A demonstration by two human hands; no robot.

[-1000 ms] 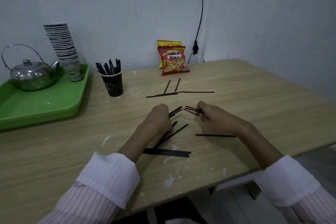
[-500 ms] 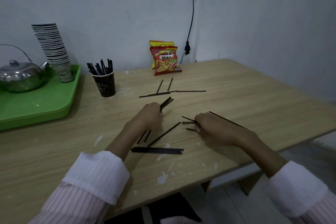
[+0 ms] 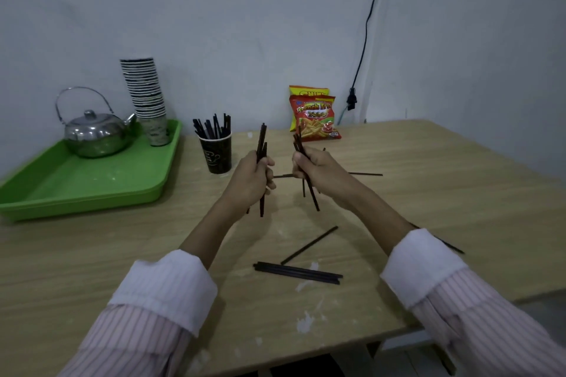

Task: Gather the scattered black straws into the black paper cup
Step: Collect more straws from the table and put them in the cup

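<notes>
The black paper cup (image 3: 216,154) stands left of centre on the wooden table with several black straws upright in it. My left hand (image 3: 249,180) is raised above the table and grips a bundle of black straws (image 3: 262,144) held upright. Just to its right, my right hand (image 3: 315,170) grips another bundle of black straws (image 3: 311,193), tilted. On the table in front lie a tight group of straws (image 3: 298,272) and a single diagonal straw (image 3: 309,245). More straws (image 3: 366,174) lie behind my hands. One straw (image 3: 453,246) lies partly hidden under my right sleeve.
A green tray (image 3: 88,180) at the left holds a steel kettle (image 3: 95,131) and a stack of paper cups (image 3: 147,98). Two snack bags (image 3: 315,119) lean against the wall. A black cable (image 3: 364,40) hangs down the wall. The table's front edge runs near my sleeves.
Both hands have lifted off the table, each carrying its straws from lying flat to held up in the air, and have come closer together near the cup.
</notes>
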